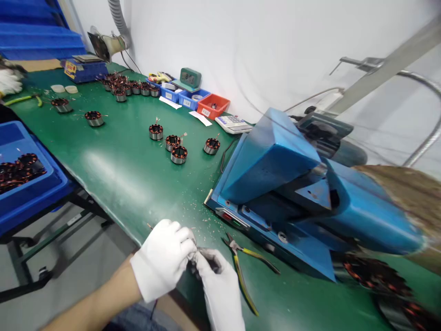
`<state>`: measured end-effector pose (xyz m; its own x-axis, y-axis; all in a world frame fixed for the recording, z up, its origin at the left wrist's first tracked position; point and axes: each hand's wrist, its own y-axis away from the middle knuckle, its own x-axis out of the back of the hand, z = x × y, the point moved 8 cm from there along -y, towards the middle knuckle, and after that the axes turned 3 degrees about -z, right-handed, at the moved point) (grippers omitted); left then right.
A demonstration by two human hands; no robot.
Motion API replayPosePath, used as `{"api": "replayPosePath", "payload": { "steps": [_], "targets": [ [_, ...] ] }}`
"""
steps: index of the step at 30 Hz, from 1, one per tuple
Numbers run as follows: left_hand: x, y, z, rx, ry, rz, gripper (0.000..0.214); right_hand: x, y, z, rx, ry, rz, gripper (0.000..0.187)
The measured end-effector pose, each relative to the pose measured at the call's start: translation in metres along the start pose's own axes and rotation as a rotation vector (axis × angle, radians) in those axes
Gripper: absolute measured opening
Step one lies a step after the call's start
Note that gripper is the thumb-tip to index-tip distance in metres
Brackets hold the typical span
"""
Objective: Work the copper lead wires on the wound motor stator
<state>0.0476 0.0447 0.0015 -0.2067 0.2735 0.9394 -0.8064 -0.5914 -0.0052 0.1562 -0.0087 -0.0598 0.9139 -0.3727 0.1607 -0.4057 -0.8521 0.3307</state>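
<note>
My left hand [165,257], in a white glove, is closed with its fingertips pinched against my right hand's. My right hand [222,287], gloved too, curls around a dark wound motor stator [193,270], which the fingers mostly hide. A thin copper-coloured wire end sticks out past the left glove. Whether the left fingers pinch a wire or the stator's rim I cannot tell. Beside my right hand, cutting pliers [241,266] with yellow-green handles lie spread on the green table [127,174]. Small copper clippings are scattered just beyond my hands.
A large blue machine [275,184] stands at the right, with blurred stators [382,280] near it. Several stators [179,155] stand mid-table, more in a heap behind. Small bins [213,105] and a calculator [233,124] line the wall. A blue crate [51,161] is left; another person's gloved hand [9,82] shows far left.
</note>
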Motion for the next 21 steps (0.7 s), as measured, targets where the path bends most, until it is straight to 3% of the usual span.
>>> {"api": "replayPosePath", "payload": {
  "steps": [4,8,11,16,19,21],
  "targets": [
    [-0.002,0.0,-0.003,0.039,0.057,0.032,0.013,0.0,0.008,0.021,-0.099,-0.075,0.054,0.027],
    [-0.001,0.001,-0.004,0.045,0.105,0.062,0.014,0.008,0.009,0.03,-0.099,-0.147,0.107,0.032],
    [-0.001,0.002,-0.004,0.032,0.129,0.043,0.016,0.01,0.003,0.025,-0.04,-0.105,0.066,0.036],
    [0.002,0.004,-0.004,0.007,0.141,0.068,0.017,0.003,-0.003,0.0,0.114,0.003,0.003,0.02],
    [0.001,0.004,-0.005,0.013,0.127,0.07,0.015,0.002,-0.005,-0.001,0.032,-0.064,0.04,0.015],
    [0.001,0.004,-0.005,0.021,0.127,0.074,0.014,-0.002,-0.004,0.005,-0.039,-0.129,0.051,0.02]
  ]
}}
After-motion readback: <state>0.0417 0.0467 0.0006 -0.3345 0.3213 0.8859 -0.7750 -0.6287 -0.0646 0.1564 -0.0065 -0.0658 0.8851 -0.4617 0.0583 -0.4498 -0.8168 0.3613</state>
